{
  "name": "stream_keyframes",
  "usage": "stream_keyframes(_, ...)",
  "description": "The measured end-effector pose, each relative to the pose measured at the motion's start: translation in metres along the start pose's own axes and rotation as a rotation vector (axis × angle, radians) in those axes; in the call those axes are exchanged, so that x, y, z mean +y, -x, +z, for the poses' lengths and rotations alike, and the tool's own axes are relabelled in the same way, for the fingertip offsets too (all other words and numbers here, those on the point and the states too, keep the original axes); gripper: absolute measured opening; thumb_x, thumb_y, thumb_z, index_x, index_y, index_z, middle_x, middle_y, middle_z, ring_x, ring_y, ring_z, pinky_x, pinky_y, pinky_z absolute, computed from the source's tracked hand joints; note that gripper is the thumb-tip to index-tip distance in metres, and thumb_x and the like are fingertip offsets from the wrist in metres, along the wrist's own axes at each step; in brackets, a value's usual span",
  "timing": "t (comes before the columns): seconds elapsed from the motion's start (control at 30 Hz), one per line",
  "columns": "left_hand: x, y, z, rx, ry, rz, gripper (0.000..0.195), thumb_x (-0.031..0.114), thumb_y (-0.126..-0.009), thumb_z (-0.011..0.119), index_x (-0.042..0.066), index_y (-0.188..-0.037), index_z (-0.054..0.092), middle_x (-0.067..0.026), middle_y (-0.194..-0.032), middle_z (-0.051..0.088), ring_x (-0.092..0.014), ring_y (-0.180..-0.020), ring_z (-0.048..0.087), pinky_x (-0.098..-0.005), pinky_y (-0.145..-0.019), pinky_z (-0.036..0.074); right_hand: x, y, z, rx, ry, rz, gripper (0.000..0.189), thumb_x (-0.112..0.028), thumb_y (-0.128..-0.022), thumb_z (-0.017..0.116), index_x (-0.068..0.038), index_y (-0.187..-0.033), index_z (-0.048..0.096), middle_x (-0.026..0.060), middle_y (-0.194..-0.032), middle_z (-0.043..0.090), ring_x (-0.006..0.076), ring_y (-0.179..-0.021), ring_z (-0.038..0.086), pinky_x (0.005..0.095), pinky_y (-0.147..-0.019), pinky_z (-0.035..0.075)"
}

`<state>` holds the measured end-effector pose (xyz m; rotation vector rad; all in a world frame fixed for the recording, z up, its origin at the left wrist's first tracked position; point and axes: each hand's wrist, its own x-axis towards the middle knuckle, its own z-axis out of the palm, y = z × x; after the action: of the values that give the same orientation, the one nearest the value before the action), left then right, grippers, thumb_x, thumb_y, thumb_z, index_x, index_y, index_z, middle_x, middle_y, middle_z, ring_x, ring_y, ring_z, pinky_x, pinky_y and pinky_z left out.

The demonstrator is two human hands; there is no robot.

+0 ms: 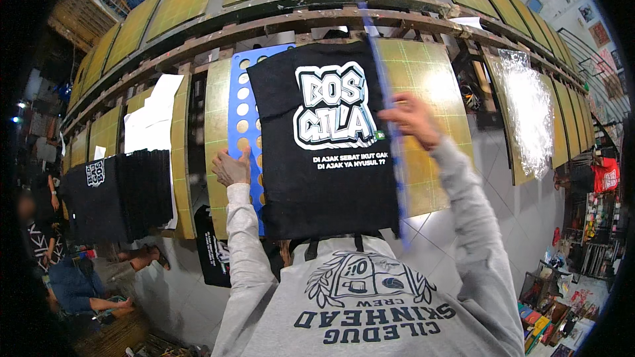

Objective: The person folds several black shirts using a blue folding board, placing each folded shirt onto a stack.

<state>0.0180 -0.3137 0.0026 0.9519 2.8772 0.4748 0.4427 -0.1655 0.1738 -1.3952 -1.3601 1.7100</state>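
A black T-shirt [327,198] with a white graphic and lettering lies before me, its left edge angled inward at the top. Beneath it is a blue plastic folding board, whose left panel [242,109], pierced with round holes, lies flat. The right panel [395,178] stands nearly edge-on along the shirt's right side and is blurred. My right hand [414,118] has its fingers on that raised panel's edge. At the left panel's outer edge rests my left hand [232,166], thumb over the blue plastic; its grip is unclear.
A stack of folded black shirts [144,193] and white sheets [151,114] lie on the left boards. Clear plastic packaging [528,109] is on a board at right. Wooden rails [297,22] run behind. Another person [74,277] sits at lower left; a dark shirt [211,253] hangs low nearby.
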Motion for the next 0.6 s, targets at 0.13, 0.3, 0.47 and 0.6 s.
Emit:
stream_keyframes(0.13,0.007,0.005,-0.011,0.036,-0.036,-0.026,0.071,0.058,-0.076,0.079,0.006,-0.121,0.06,-0.0192,-0.12,0.059,-0.041,-0.118,0.053,-0.0564,-0.094,0.047,0.058,-0.06,0.137,0.171,0.674,-0.173,0.065,-0.046,-0.065,0.085,-0.003,-0.108,0.061,0.0153,-0.09,0.068,0.0294,-0.084,0.068,0.0397,-0.077,0.054)
stream_keyframes(0.3,0.012,0.001,-0.009,0.028,0.009,-0.073,0.066,0.058,-0.077,0.077,0.008,-0.117,0.062,-0.0188,-0.119,0.059,-0.041,-0.118,0.052,-0.0569,-0.093,0.047,0.111,-0.088,0.173,0.253,0.707,-0.179,0.064,-0.045,-0.066,0.083,-0.002,-0.108,0.06,0.022,-0.097,0.069,0.0373,-0.095,0.068,0.0439,-0.086,0.054)
stream_keyframes(0.47,0.009,-0.018,-0.002,-0.113,0.036,-0.146,0.064,0.058,-0.075,0.078,0.008,-0.112,0.064,-0.0197,-0.116,0.062,-0.04,-0.113,0.056,-0.055,-0.092,0.048,0.061,-0.052,0.071,0.218,0.344,-0.343,0.041,-0.027,-0.077,0.084,-0.007,-0.107,0.063,0.0024,-0.082,0.065,0.0108,-0.07,0.057,0.03,-0.057,0.047)
stream_keyframes(0.6,-0.037,-0.058,-0.015,-0.403,0.208,-0.095,0.051,0.05,-0.081,0.079,0.008,-0.106,0.064,-0.014,-0.112,0.069,-0.028,-0.102,0.065,-0.043,-0.085,0.053,0.008,0.005,-0.063,0.162,0.087,-0.194,0.037,-0.019,-0.087,0.074,0.0,-0.118,0.067,0.0064,-0.1,0.07,0.0117,-0.086,0.065,0.0251,-0.074,0.052)
